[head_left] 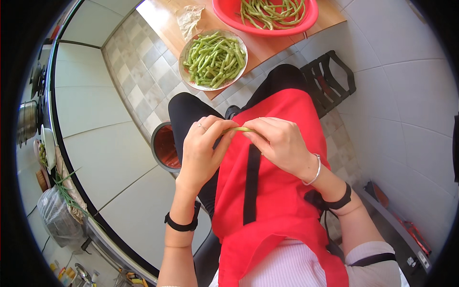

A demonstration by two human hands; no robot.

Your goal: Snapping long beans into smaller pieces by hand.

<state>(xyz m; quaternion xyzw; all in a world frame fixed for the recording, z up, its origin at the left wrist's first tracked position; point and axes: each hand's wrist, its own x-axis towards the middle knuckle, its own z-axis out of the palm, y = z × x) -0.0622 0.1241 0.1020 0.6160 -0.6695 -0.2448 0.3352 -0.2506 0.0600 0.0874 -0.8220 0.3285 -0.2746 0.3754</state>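
Observation:
Between my two hands, above the red apron (pixel 282 177) on my lap, is a green bean (pixel 243 129). One end of it is pinched in the fingers of my left hand (pixel 204 146). My right hand (pixel 282 143) grips the other end. Part of the bean is hidden behind the fingertips. Beyond my knees, a plate (pixel 184 79) heaped with short green bean pieces (pixel 215 58) rests at the near corner of a wooden table (pixel 270 47). Farther right, a red basin (pixel 313 19) contains long whole beans (pixel 272 13).
Crumpled pale paper (pixel 190 20) lies behind the plate. A dark bin with a reddish inside (pixel 165 146) stands by my left knee. On the right is a dark slatted stool (pixel 330 79) near the tiled wall (pixel 397 95). The counter at left carries a pot (pixel 28 122) and spring onions (pixel 67 189).

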